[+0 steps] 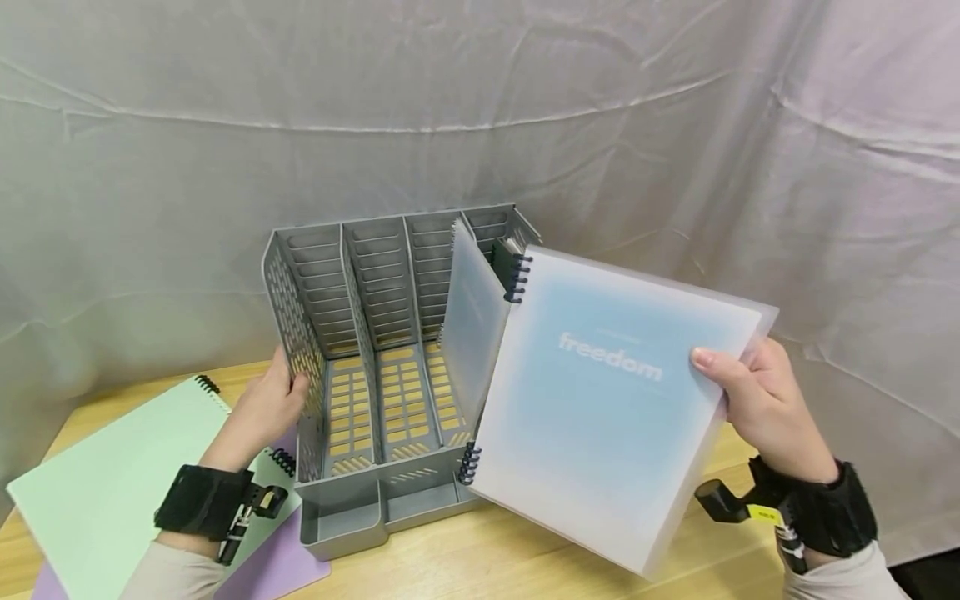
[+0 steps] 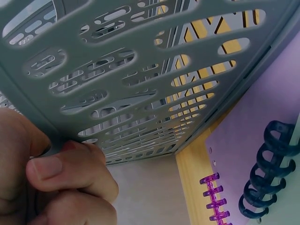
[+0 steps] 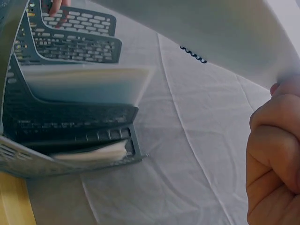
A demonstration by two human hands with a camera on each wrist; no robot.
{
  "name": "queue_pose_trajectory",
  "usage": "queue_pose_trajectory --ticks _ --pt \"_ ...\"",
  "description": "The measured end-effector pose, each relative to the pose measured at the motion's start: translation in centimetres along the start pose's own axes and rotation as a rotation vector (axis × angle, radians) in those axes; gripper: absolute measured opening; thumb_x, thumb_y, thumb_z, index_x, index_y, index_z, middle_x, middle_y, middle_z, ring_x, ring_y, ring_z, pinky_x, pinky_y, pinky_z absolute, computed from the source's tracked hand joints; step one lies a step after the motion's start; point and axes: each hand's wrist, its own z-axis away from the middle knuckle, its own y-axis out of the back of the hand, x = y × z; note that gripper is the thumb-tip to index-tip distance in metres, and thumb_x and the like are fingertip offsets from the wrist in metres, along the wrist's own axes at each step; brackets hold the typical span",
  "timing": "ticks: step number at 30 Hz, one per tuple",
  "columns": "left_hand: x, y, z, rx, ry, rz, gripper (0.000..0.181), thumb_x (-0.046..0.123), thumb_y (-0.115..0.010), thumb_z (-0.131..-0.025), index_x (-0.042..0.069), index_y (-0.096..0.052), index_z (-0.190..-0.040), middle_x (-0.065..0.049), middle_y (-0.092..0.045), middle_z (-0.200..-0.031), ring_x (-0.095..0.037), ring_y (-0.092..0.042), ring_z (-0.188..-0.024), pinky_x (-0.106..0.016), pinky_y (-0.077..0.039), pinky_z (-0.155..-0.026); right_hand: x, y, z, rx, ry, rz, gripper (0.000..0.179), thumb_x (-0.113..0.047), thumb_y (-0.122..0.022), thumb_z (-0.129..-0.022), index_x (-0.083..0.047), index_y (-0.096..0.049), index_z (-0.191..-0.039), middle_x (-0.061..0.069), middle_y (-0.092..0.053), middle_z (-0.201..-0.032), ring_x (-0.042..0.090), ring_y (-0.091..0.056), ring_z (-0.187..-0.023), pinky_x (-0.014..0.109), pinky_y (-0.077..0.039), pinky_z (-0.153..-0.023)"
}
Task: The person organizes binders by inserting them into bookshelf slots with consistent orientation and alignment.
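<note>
the right hand (image 1: 772,408) pinches a "freedom" notebook (image 1: 592,425) by its edge, tilted before the grey rack (image 1: 341,542); the left hand (image 1: 262,408) grips the rack's left wall. another notebook (image 1: 476,321) stands inside. left of the rack, a green notebook (image 1: 127,483) overlaps purple sheeting (image 1: 288,558) on the worktop (image 1: 420,571).

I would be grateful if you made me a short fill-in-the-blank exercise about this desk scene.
1. The right hand holds a notebook whose cover bears the large word ____.
2. In the head view, the left hand grips the ____ side wall of the grey organizer.
3. On the table, a light ____ notebook lies over a purple one.
4. The organizer is divided into ____ tall compartments.

Missing words: freedom; left; green; four.
</note>
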Motion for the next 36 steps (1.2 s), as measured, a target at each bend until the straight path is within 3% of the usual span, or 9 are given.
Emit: queue_pose_trajectory --ticks 4,6,11,16,22,29,36 --pt "-0.1 -0.1 0.0 0.01 -0.005 0.003 0.058 0.017 -0.035 -0.114 -0.009 -0.016 -0.162 -0.048 -0.047 -0.148 -0.056 -0.067 -0.113 -0.065 -0.054 -0.086 0.3 -0.8 -0.7 -0.051 0.055 -0.051 0.032 0.011 -0.04 -0.107 0.003 -0.067 -0.121 -0.001 -0.077 -0.096 0.012 -0.078 -0.072 0.026 -0.06 -0.062" --pt "-0.1 -0.1 0.0 0.011 -0.001 0.006 0.057 0.017 -0.035 -0.114 -0.009 -0.018 -0.161 -0.048 -0.048 -0.147 -0.055 -0.067 -0.112 -0.065 -0.055 -0.085 0.4 -1.1 -0.9 -0.055 0.051 -0.044 0.034 0.011 -0.039 -0.108 -0.001 -0.068 -0.123 -0.002 -0.078 -0.098 0.011 -0.078 -0.074 0.025 -0.06 -0.063" --pt "-0.1 0.0 0.1 -0.001 0.006 0.01 0.058 0.018 -0.034 -0.114 -0.01 -0.015 -0.161 -0.048 -0.053 -0.141 -0.041 -0.067 -0.092 -0.055 -0.054 -0.074 0.5 -2.2 -1.4 -0.058 0.07 -0.069 0.04 0.013 -0.038 -0.107 -0.003 -0.069 -0.126 -0.001 -0.08 -0.101 0.011 -0.08 -0.076 0.025 -0.061 -0.063" --pt "-0.4 0.2 0.3 -0.008 0.006 0.021 0.059 0.018 -0.031 -0.115 -0.012 -0.011 -0.162 -0.04 -0.062 -0.117 -0.029 -0.06 -0.073 -0.042 -0.046 -0.062 0.4 -3.6 -2.3 -0.056 0.111 -0.072 0.04 0.013 -0.037 -0.107 -0.002 -0.069 -0.126 0.001 -0.081 -0.098 0.011 -0.079 -0.074 0.024 -0.059 -0.061" --pt "-0.2 -0.1 0.1 -0.012 -0.006 0.02 0.057 0.018 -0.032 -0.115 -0.012 -0.014 -0.16 -0.044 -0.06 -0.124 -0.032 -0.062 -0.078 -0.044 -0.049 -0.065 -0.1 -4.4 -2.7 -0.015 0.151 0.012 0.038 0.013 -0.04 -0.106 -0.004 -0.072 -0.117 -0.003 -0.077 -0.088 0.006 -0.074 -0.066 0.022 -0.051 -0.054" --pt "-0.1 -0.1 0.0 -0.001 -0.007 0.023 0.054 0.017 -0.033 -0.114 -0.011 -0.017 -0.158 -0.043 -0.06 -0.124 -0.035 -0.062 -0.081 -0.048 -0.051 -0.067 -1.0 -5.7 -3.5 0.073 0.133 0.268 0.027 0.01 -0.046 -0.105 -0.002 -0.07 -0.104 -0.007 -0.066 -0.073 0.006 -0.06 -0.056 0.026 -0.041 -0.056" --pt "-0.1 -0.4 0.0 0.014 -0.006 0.008 0.049 0.017 -0.033 -0.114 -0.012 -0.024 -0.152 -0.036 -0.063 -0.107 -0.032 -0.061 -0.075 -0.046 -0.05 -0.066 -1.3 -6.9 -4.4 0.117 0.136 0.278 0.022 0.008 -0.048 -0.105 0.002 -0.068 -0.106 -0.009 -0.068 -0.077 0.005 -0.064 -0.059 0.024 -0.046 -0.058"
